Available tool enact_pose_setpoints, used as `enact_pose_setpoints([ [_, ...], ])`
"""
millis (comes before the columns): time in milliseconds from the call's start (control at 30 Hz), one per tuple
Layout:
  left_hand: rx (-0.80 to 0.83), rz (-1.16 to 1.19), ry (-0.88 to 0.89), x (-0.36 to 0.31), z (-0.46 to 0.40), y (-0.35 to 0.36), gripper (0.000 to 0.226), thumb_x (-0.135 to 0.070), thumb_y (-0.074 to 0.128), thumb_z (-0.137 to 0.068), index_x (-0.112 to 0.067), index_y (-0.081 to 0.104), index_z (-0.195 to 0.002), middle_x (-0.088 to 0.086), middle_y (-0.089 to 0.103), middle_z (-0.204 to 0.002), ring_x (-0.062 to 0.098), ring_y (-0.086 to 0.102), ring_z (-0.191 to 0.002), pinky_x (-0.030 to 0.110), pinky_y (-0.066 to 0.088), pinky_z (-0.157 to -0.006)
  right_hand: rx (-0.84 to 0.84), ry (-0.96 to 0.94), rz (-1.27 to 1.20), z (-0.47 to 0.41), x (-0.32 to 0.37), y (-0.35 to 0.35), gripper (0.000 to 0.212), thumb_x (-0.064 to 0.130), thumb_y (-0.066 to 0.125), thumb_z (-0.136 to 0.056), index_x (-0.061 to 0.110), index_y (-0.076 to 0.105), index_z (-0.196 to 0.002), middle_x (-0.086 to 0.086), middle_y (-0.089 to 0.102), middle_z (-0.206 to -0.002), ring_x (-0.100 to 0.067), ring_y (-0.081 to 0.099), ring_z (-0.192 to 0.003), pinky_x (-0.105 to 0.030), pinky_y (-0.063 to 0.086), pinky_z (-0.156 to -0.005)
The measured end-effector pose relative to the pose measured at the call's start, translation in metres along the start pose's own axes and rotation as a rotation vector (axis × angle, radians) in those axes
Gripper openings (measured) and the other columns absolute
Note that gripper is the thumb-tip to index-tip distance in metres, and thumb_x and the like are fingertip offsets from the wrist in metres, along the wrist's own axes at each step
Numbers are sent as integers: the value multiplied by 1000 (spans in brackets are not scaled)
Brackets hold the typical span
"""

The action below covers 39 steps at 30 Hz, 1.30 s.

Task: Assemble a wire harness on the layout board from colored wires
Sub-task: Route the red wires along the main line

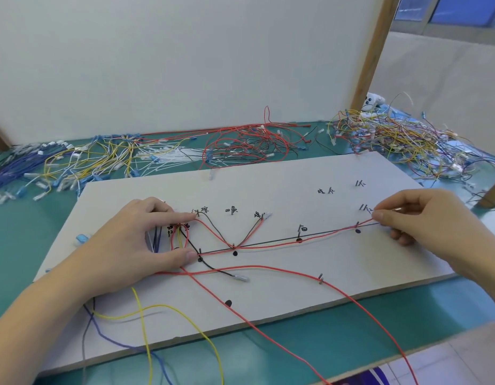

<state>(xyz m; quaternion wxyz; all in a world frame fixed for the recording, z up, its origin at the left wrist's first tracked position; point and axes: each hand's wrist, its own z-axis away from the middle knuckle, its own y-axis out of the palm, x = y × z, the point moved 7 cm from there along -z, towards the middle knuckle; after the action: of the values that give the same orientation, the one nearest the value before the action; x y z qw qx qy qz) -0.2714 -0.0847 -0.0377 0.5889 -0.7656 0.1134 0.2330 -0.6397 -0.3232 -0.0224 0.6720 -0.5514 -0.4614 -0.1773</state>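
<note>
Left hand (135, 240) is pressing wires flat at the left of the layout board (352, 273), fingers spread, no grip closed | right hand (424, 218) is pinching the red wire (268, 245) at the far right, grip clamped | board is lying on the green worktop (407, 323).

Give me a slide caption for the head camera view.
Left hand pins wires on the layout board while right hand pulls a red wire taut.
</note>
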Motion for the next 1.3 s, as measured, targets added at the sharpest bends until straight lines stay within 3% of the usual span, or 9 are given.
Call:
enact_pose_setpoints([
  [67,5,-6,-3,0,0,0,68,-86,63,-60,-57,66,-121,-31,51,-111,-4,46,-115,14,35,-95,41,2,11,16,-3,-8,6,28,85,-78,30,80,-81,-11,71,-62,-15,59,-45,-23,54,-49],
  [233,2,-6,-3,0,-2,1,65,-85,64,-60,-59,65,-120,-30,52,-110,-3,46,-114,14,34,-94,148,174,78,70,-45,-37,70,84,75,-54,27,80,-94,-5,68,-61,-21,54,-47,-17,43,-58],
  [367,0,-9,-1,0,-2,1,65,-83,65,-60,-58,66,-120,-28,53,-111,-3,46,-114,15,34,-94,183,183,55,94,-65,-31,82,93,69,-53,25,80,-98,-6,69,-63,-13,57,-48,-16,41,-56],
  [533,-4,4,-13,0,-1,0,60,-75,80,-65,-57,66,-121,-27,53,-110,-4,46,-114,19,35,-96,174,221,-18,102,-88,-30,84,88,75,-54,20,77,-103,-10,64,-58,-12,42,-47,-17,32,-56],
  [667,4,8,-16,0,-2,0,58,-70,80,-66,-56,67,-121,-24,54,-111,-1,47,-115,20,35,-96,205,220,-19,109,-111,-31,75,79,78,-63,18,77,-105,-11,72,-71,-33,56,-49,-24,45,-64],
  [800,11,0,-16,0,-1,0,63,-80,70,-63,-57,66,-122,-26,53,-110,-3,47,-114,20,35,-96,155,300,-81,113,-113,-22,80,84,79,-53,23,77,-105,-10,69,-64,-17,47,-48,-19,38,-61],
  [1000,12,-3,-9,0,-2,0,64,-83,65,-62,-58,65,-121,-24,54,-112,-1,46,-115,25,36,-98,95,281,-98,108,-97,-26,81,86,76,-53,25,78,-105,-10,59,-55,-15,41,-44,-17,35,-53],
  [1133,23,-9,-8,1,-2,0,67,-85,62,-62,-57,65,-123,-27,52,-110,0,46,-115,27,36,-98,98,294,17,105,-120,-25,74,86,74,-58,33,76,-109,-1,75,-71,-14,59,-47,-12,44,-55],
  [1300,19,-18,-11,1,-2,0,63,-85,63,-62,-60,64,-120,-29,51,-111,-1,46,-115,20,34,-96,96,323,1,110,-202,-39,64,69,80,-72,22,74,-114,-12,72,-69,-38,66,-53,-32,57,-55],
])
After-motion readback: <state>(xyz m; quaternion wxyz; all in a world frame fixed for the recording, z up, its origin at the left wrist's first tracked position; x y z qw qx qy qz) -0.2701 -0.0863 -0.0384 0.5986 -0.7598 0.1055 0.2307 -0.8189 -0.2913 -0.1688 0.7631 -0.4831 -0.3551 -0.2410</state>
